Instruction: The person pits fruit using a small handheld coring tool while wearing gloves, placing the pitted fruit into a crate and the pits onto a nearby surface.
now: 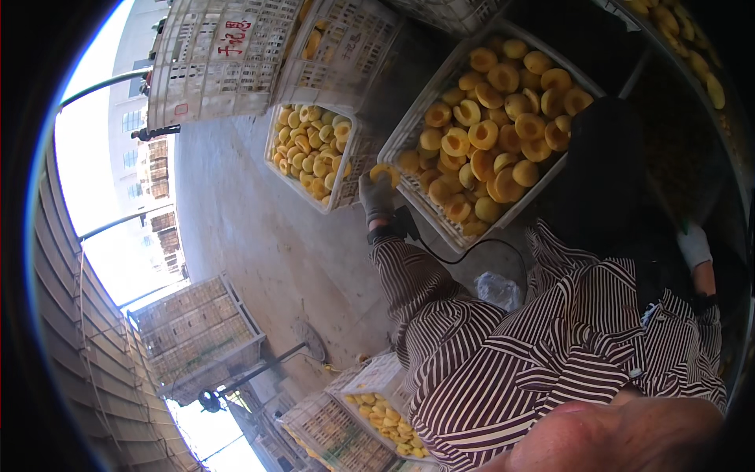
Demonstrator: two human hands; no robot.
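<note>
My left hand (376, 197), in a grey-white work glove, holds a pitted yellow peach half (386, 173) by the near corner of a large white plastic crate (433, 221). Inside that crate are many halved yellow peaches (483, 134), several with the hollow of the stone facing up. My right hand (695, 246), also gloved, is low at the right beside my dark-clad leg. A small green thing (685, 226) shows at its fingertips, too dim to identify. Whether the right fingers are closed around it is unclear.
Left of the large crate, a smaller-looking crate of peaches (309, 154) stands on the concrete floor (283, 236). Stacked crates (221, 65) rise behind it. A black cable (466, 259) curves near a clear plastic bag (498, 290). More peach pieces (678, 35) lie at the upper right.
</note>
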